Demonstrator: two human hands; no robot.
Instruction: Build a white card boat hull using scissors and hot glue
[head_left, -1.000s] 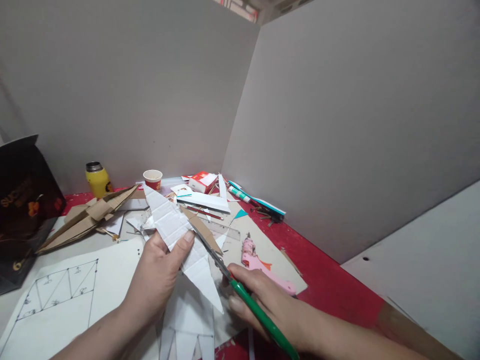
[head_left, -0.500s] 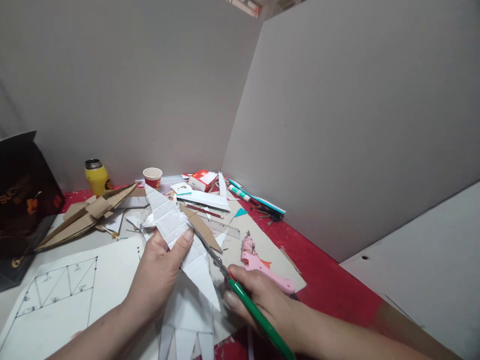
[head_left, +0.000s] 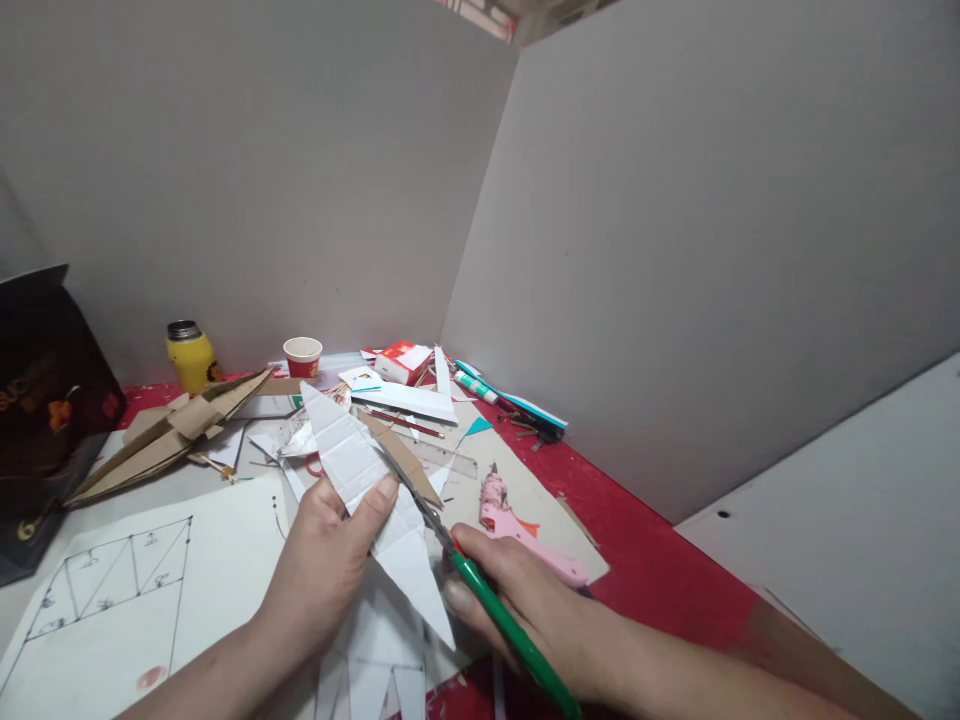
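Note:
Pinched in my left hand (head_left: 337, 545) is a long, pointed white cardboard piece (head_left: 341, 450) with crease lines across it, the thumb lying on its face. My right hand (head_left: 532, 610) is wrapped round the green handle of a pair of scissors (head_left: 495, 610). The scissor blades lie along the right edge of the white piece, close to my left thumb. Whether the blades are biting into the cardboard, I cannot tell. Below hangs or lies another white cut piece (head_left: 382, 640) with pointed ends, partly covered by the held piece.
A pink glue gun (head_left: 517, 530) lies right of the scissors. Behind are a brown cardboard boat-like shape (head_left: 184, 425), a yellow bottle (head_left: 193, 357), a paper cup (head_left: 303, 358), a clear ruler (head_left: 442, 458) and scraps. A drawn sheet (head_left: 225, 560) lies left; grey panels (head_left: 675, 250) stand behind.
The white cardboard piece has shifted slightly right and down with my left hand, against the scissors. My right hand has barely moved, and the view has drifted a little.

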